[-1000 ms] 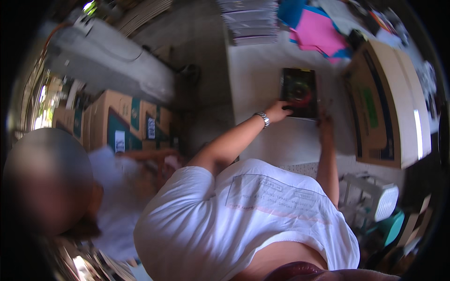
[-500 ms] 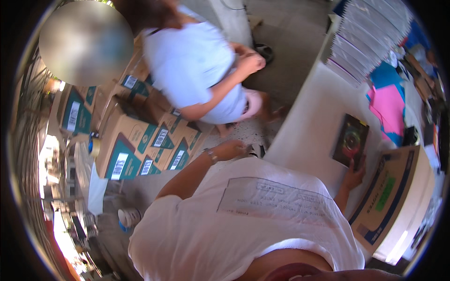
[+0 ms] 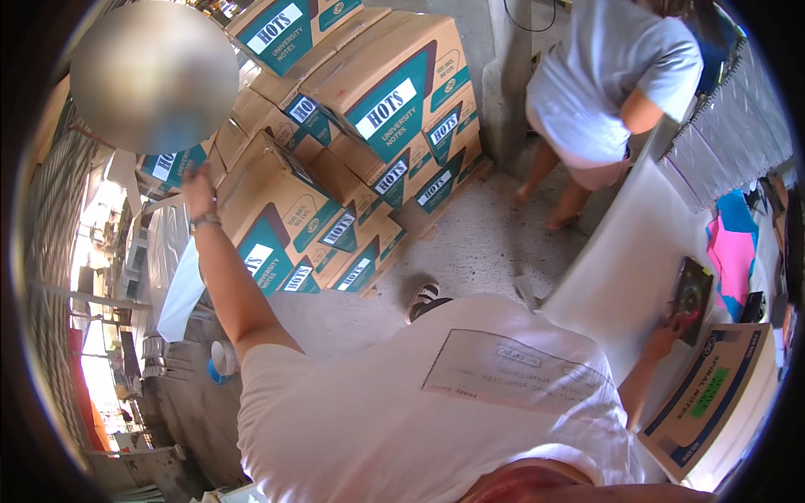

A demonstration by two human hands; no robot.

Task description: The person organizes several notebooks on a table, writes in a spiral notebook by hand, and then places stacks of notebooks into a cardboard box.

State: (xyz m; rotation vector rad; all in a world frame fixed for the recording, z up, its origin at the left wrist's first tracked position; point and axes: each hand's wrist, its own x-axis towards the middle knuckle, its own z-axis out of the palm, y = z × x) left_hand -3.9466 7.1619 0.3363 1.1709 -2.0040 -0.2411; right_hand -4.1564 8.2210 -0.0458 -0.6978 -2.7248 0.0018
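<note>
My left arm stretches out to the left, and my left hand (image 3: pixel 199 191) is raised beside the stacked cardboard cartons (image 3: pixel 289 197). Its fingers look extended, small in the picture, with no object visible in them. My right hand (image 3: pixel 662 338) grips the lower edge of a dark-covered notebook (image 3: pixel 693 300) with a bright round picture on its cover. The notebook is over the white table (image 3: pixel 604 260) at the right, just above a brown carton (image 3: pixel 708 398) with a green label.
A person in a pale shirt (image 3: pixel 612 80) stands at the far end of the table, facing away. Plastic-wrapped spiral-bound stacks (image 3: pixel 729 134) and pink sheets (image 3: pixel 728 256) lie along the right. A white bucket (image 3: pixel 224 358) stands at the lower left.
My left hand has gone from in front of my waist out to the left, by the cartons. The view has swung left. The other person has turned and walked toward the table's far end.
</note>
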